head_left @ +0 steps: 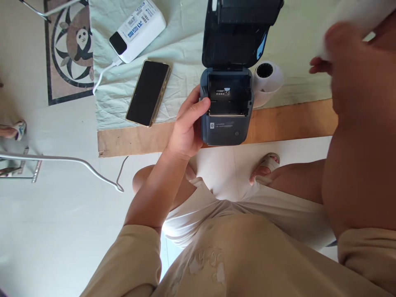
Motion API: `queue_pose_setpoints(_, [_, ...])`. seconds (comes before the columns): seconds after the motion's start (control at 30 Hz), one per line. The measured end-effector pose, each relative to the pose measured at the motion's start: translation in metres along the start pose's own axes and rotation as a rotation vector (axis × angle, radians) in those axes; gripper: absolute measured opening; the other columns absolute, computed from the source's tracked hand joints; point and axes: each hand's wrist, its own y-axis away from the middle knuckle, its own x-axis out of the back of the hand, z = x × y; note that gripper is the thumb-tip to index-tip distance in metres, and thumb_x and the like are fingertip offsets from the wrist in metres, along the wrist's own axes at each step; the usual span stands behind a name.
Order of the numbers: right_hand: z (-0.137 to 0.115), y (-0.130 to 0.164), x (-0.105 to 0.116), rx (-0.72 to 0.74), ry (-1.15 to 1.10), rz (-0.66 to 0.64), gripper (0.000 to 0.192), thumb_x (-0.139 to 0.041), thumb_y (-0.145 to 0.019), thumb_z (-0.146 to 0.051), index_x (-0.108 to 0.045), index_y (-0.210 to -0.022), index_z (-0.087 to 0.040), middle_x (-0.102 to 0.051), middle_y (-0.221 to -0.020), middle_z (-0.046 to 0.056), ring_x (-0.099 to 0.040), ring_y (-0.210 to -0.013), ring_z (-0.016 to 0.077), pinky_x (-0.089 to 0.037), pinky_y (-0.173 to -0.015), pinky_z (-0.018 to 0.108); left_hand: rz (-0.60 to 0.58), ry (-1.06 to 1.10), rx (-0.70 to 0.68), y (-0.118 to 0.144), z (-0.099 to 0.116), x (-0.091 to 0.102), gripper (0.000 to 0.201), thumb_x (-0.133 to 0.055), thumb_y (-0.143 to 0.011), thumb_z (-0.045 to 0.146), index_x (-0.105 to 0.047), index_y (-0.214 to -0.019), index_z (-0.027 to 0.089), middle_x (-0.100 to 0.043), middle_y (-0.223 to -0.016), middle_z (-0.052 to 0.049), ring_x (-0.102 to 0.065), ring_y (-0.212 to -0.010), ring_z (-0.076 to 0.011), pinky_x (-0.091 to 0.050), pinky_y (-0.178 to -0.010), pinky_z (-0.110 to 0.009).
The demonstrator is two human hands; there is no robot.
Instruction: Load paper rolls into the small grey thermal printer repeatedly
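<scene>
A dark portable label printer [227, 128] is in my left hand [193, 119], with the thumb over its left edge and the fingers behind. Its black lid [236, 45] stands raised, showing the hollow compartment [230, 95] with a small printed sticker inside. My right hand [349, 53], smeared by motion, is at the upper right with its fingers around a blurred white object [359, 18]. Just right of the printer stands a white rounded thing with a black round face [267, 80], partly hidden by the printer.
A black-screened phone [148, 93] lies on the pale green cloth [185, 49] over the wooden table [133, 140]. Behind it is a white device [139, 31] with a label and a plugged-in white cable [100, 78]. A white wire hanger [77, 160] shows at left.
</scene>
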Motion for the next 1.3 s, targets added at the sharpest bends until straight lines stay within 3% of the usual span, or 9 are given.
queue_pose_setpoints(0.2, [-0.024,0.0,-0.008,-0.283,0.44,-0.056,0.053,-0.09,-0.065,-0.015,-0.074,-0.116,-0.021,-0.078,-0.115,0.008,-0.072,-0.096,0.0206,-0.056,-0.088,0.04,-0.016,0.056,-0.013,-0.001,-0.003,0.004,0.024,-0.069,-0.099,0.041,-0.073,-0.109,0.02,-0.073,-0.103,-0.002,-0.074,-0.111,-0.0213,-0.058,-0.081,-0.025])
queue_pose_setpoints(0.33, [-0.039,0.008,0.003,-0.102,0.4,-0.056,0.062,-0.076,-0.069,-0.006,-0.069,-0.129,-0.016,-0.073,-0.129,0.008,-0.069,-0.123,0.0264,-0.053,-0.11,0.046,0.009,0.058,0.019,0.0,0.0,0.003,0.022,-0.069,-0.1,0.038,-0.072,-0.109,0.018,-0.072,-0.102,-0.002,-0.073,-0.115,-0.0216,-0.058,-0.086,-0.026])
queue_pose_setpoints(0.5, [-0.061,0.028,-0.01,0.265,0.164,-0.069,0.048,-0.067,-0.076,-0.016,-0.069,-0.124,-0.016,-0.071,-0.12,0.013,-0.072,-0.099,0.024,-0.055,-0.076,0.037,-0.005,0.074,-0.004,-0.002,-0.001,0.002,0.024,-0.071,-0.098,0.04,-0.074,-0.109,0.02,-0.075,-0.106,-0.002,-0.066,-0.134,-0.0269,-0.058,-0.106,-0.032])
queue_pose_setpoints(0.6, [-0.059,0.037,-0.038,0.254,0.223,-0.155,0.045,-0.065,-0.081,-0.017,-0.068,-0.126,-0.026,-0.067,-0.126,0.012,-0.068,-0.109,0.0253,-0.059,-0.094,0.043,-0.009,0.085,-0.013,-0.004,-0.003,0.004,0.026,-0.071,-0.097,0.043,-0.075,-0.11,0.021,-0.076,-0.108,-0.002,-0.067,-0.133,-0.0271,-0.057,-0.111,-0.036])
queue_pose_setpoints(0.73, [-0.041,0.04,-0.063,0.199,0.283,-0.075,0.034,-0.07,-0.083,-0.023,-0.073,-0.114,-0.034,-0.064,-0.111,0.01,-0.065,-0.095,0.0235,-0.055,-0.078,0.038,0.018,0.031,0.005,-0.004,-0.003,0.006,0.035,-0.077,-0.091,0.051,-0.074,-0.111,0.023,-0.076,-0.11,-0.004,-0.061,-0.139,-0.0341,-0.057,-0.108,-0.04])
queue_pose_setpoints(0.9, [-0.038,0.036,-0.057,0.151,0.258,-0.052,0.043,-0.077,-0.074,-0.019,-0.074,-0.113,-0.035,-0.067,-0.107,0.006,-0.063,-0.089,0.0222,-0.047,-0.07,0.035,0.018,0.01,0.009,-0.004,-0.002,0.006,0.032,-0.076,-0.091,0.052,-0.073,-0.105,0.024,-0.076,-0.11,-0.004,-0.062,-0.137,-0.0338,-0.058,-0.102,-0.039])
queue_pose_setpoints(1.03, [-0.052,0.031,-0.043,0.084,-0.058,-0.032,0.062,-0.073,-0.065,-0.008,-0.063,-0.119,-0.036,-0.068,-0.101,-0.001,-0.06,-0.081,0.0173,-0.05,-0.068,0.033,0.001,0.027,0.0,-0.004,-0.003,0.005,0.032,-0.078,-0.087,0.054,-0.073,-0.102,0.026,-0.077,-0.108,-0.004,-0.061,-0.14,-0.0347,-0.058,-0.105,-0.041])
queue_pose_setpoints(1.2, [-0.059,0.018,-0.042,-0.326,-0.716,-0.04,0.048,-0.058,-0.063,-0.017,-0.055,-0.109,-0.031,-0.062,-0.108,0.001,-0.066,-0.082,0.0166,-0.043,-0.046,0.023,0.018,0.023,0.03,-0.002,0.0,0.002,0.031,-0.074,-0.092,0.052,-0.074,-0.107,0.025,-0.076,-0.108,-0.004,-0.064,-0.136,-0.034,-0.058,-0.105,-0.042])
queue_pose_setpoints(1.3, [-0.066,0.016,-0.041,-0.287,-0.866,-0.021,0.045,-0.058,-0.06,-0.018,-0.055,-0.105,-0.027,-0.057,-0.092,0.0,-0.062,-0.072,0.0131,-0.042,-0.046,0.022,0.019,0.011,0.022,-0.001,0.001,0.001,0.032,-0.076,-0.091,0.051,-0.073,-0.108,0.024,-0.076,-0.109,-0.004,-0.061,-0.14,-0.0349,-0.057,-0.108,-0.042])
